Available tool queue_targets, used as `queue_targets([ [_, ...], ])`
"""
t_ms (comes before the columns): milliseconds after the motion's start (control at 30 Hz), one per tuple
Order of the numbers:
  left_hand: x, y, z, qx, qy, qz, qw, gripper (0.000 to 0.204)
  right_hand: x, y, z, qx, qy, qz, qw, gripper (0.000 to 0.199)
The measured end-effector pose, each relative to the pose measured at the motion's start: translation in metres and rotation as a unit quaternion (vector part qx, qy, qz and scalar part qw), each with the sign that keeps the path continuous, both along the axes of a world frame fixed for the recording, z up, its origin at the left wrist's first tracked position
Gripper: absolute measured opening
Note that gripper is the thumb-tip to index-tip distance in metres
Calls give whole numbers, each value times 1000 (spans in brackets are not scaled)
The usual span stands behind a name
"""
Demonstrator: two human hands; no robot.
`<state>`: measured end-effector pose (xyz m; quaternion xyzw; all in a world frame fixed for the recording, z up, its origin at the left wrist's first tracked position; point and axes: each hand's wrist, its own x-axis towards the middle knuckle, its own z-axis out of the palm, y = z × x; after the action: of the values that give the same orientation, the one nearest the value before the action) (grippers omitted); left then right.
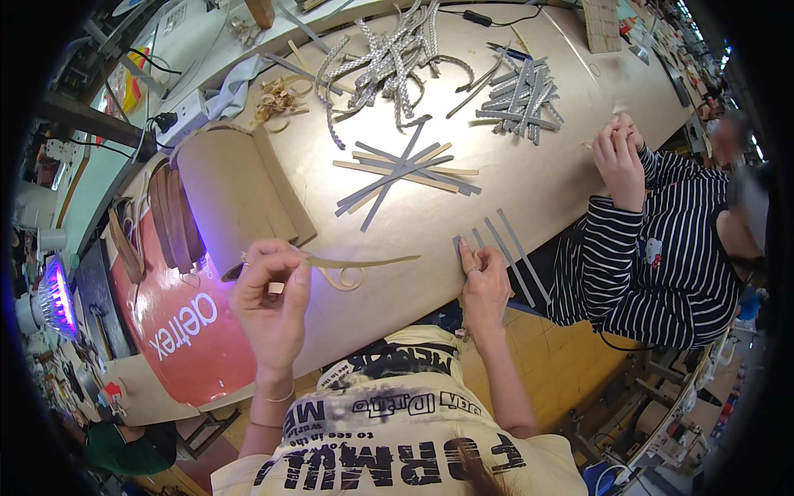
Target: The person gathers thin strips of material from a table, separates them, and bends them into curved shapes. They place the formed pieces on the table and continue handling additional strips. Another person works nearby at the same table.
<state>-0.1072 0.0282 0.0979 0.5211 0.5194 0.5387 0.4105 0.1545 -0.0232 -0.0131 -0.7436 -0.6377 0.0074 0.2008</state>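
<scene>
My left hand [277, 304] is raised over the near edge of the table, thumb and fingers pinching the end of a thin olive-tan strip [368, 263]. The strip's free end points to the right, and a curled pale strip [346, 283] shows just below it. My right hand [485, 291] rests at the table edge with its fingers on a short grey strip [457, 245], pressed against the tabletop. Right beside that hand, several narrow grey strips [519, 248] lie side by side, reaching past the edge. Farther in lies a crossed pile of grey and tan strips [405, 169].
A brown roll [236, 186] and folded brown strips [175, 219] lie on the left, near a red panel [178, 331]. Tangled braided cords [389, 66] and a braided grey bundle [525, 99] lie far back. A co-worker's hands [619, 161] are at the right.
</scene>
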Motion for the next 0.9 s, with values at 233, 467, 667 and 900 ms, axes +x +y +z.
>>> queue_targets([
  [233,-2,-2,-1,1,-4,-14,1000,5,-8,8,13,-81,-104,14,991,27],
  [467,-5,-11,-1,-9,-1,-31,999,4,-4,-25,28,-91,-120,-8,989,39],
  [667,3,-12,-1,-39,-34,-66,996,5,-11,-22,58,-76,-19,-60,995,31],
  [900,10,-14,10,-23,-18,-75,997,10,-74,22,122,76,349,157,921,22],
])
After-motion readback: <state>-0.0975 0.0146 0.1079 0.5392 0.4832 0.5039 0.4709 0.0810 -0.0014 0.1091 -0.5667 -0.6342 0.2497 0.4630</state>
